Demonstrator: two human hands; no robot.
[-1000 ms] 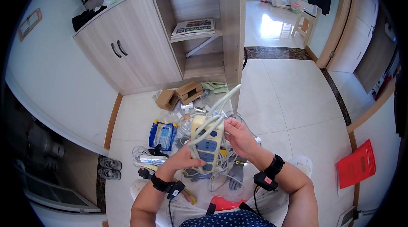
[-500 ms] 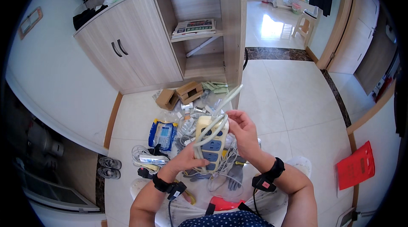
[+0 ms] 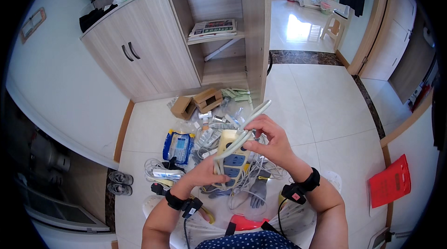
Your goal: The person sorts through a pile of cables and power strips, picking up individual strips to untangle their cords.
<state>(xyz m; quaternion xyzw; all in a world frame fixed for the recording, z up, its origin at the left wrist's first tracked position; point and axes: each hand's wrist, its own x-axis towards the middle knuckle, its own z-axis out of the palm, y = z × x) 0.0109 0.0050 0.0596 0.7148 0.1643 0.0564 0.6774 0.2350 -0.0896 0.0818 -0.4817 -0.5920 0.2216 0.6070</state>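
Observation:
A cream power strip (image 3: pixel 236 160) with dark sockets is held tilted above the clutter on the floor. My left hand (image 3: pixel 206 173) is closed round its near left edge, thumb on the face, with loops of cord caught under the fingers. The thick pale power cord (image 3: pixel 235 144) runs across the strip and sticks out past its far end. At that end my right hand (image 3: pixel 275 143) pinches the cord between thumb and fingers. Underneath lie tangled white cables (image 3: pixel 274 170) and a grey work glove (image 3: pixel 258 192).
A blue-and-yellow packet (image 3: pixel 178 147), a bundled cable (image 3: pixel 156 170) and two small cardboard boxes (image 3: pixel 207 101) lie around the pile. Beyond stands a wooden cabinet (image 3: pixel 144 44) with one door (image 3: pixel 257 39) open. A red bag (image 3: pixel 391 181) leans by the right wall.
My right hand has shifted slightly right and nearer, from the strip's far right edge to a pinch on the cord. The cord's loops have swung right with it. My left hand keeps its hold.

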